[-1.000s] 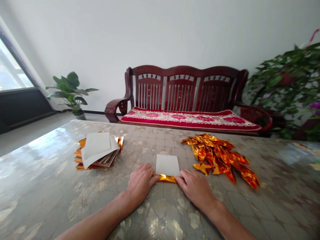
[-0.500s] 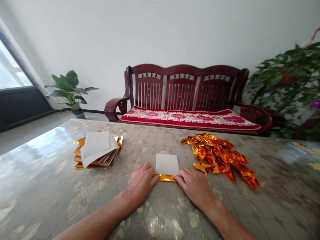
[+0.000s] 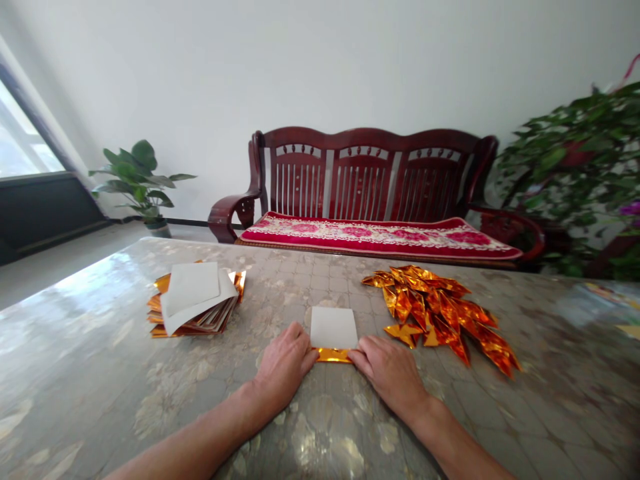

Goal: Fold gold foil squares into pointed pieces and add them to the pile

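A sheet of paper [image 3: 334, 327] lies on the table, white side up, its near edge folded over into a shiny gold strip. My left hand [image 3: 285, 360] is closed on the left end of that strip, thumb at the fold. On the right end, my right hand [image 3: 387, 370] grips the strip in the same way, fingers curled. To the left sits a stack of white and gold sheets [image 3: 195, 297]. A pile of folded gold foil pieces [image 3: 440, 310] lies to the right of my right hand.
The patterned table [image 3: 200, 407] spans the foreground. Beyond its far edge stands a dark red wooden bench [image 3: 363, 180] with a red floral cover [image 3: 380, 237]. A clear plastic bag [image 3: 595, 303] lies at the right. Plants stand on both sides.
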Tool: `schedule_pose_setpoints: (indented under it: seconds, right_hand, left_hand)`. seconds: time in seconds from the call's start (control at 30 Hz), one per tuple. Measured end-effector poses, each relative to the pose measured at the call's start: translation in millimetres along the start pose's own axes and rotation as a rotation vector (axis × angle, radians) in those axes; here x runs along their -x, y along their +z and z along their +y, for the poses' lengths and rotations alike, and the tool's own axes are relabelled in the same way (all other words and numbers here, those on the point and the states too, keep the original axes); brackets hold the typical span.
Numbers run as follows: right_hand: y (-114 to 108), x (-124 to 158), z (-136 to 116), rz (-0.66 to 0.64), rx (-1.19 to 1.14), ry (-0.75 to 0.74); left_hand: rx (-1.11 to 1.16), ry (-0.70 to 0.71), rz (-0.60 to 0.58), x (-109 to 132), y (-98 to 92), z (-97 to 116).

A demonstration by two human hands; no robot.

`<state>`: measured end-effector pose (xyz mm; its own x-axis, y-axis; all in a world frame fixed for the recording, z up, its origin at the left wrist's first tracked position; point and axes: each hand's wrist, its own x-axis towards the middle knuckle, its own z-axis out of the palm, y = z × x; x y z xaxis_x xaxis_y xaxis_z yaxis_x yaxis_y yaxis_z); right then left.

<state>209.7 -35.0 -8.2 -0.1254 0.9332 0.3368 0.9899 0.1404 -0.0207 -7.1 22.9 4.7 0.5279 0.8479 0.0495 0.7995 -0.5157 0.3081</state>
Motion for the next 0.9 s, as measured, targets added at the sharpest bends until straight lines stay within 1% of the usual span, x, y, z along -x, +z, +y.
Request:
schedule_pose_setpoints:
  seconds: [0.33,0.67,0.9]
  right_hand:
    - [0.0,3.1,3.6,0.01,-0.063,-0.02]
    - [-2.7,-0.8,-0.4,-0.053,-0.037,0.039]
    - [-3.3,-1.9,-1.9,-0.039,-0.047,0.039]
  left_hand:
    - [0.007,0.0,0.002,1.1,0.6,-0.8]
    - [0.017,-0.002,0.031,1.2,2.9,-3.3]
    - [-0.032,-0.062,-0.014,0.5,-3.2,0.2]
